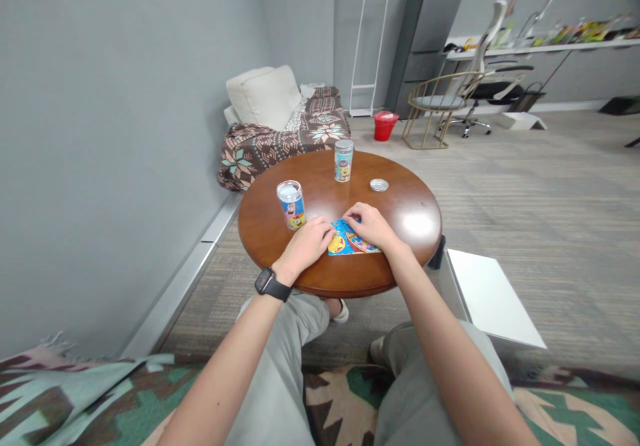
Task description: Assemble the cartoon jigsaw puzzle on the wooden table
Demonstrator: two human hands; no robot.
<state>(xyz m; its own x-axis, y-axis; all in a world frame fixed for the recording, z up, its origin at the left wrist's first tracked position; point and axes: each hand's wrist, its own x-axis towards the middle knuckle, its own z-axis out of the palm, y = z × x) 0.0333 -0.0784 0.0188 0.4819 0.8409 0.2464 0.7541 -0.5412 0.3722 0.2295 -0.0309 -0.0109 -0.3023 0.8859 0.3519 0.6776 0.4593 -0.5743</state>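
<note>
A flat blue cartoon-printed jigsaw puzzle (pixel 351 242) lies on the round wooden table (pixel 280 266) near its front edge. My left hand (pixel 311 238), with a black watch on the wrist, has its bent fingers closed at the puzzle's left edge. Over the upper right part of it, my right hand (pixel 371 225) presses with thumb and fingers together, covering some of the picture. Just left of my left hand stands a clear cartoon-printed jar (pixel 292 207) without its lid. A second cartoon jar (pixel 343 164), capped in silver, stands farther back. One silver lid (pixel 379 185) rests flat to its right.
A white box (pixel 493 293) is on the floor right of the table. Behind the table are a sofa with a patterned cover (pixel 300 138), a red bin (pixel 385 127) and a gold-framed chair (pixel 440 103). A grey wall (pixel 125 133) runs along the left.
</note>
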